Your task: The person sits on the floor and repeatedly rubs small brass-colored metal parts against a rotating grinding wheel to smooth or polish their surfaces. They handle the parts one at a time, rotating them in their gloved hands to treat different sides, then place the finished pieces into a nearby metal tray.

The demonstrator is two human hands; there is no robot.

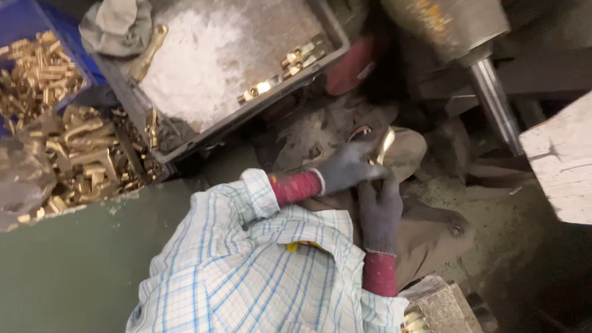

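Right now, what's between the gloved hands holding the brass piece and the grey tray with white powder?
In the head view, only dark, dusty machine surface lies between the hands with the brass piece and the grey tray.

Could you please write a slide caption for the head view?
Two gloved hands, left hand and right hand, hold a brass part beside a grey tray of white powder.

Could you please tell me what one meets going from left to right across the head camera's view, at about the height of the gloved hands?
Heap of brass parts → checked sleeve → left hand gripping a brass piece with the right hand → pale wooden block.
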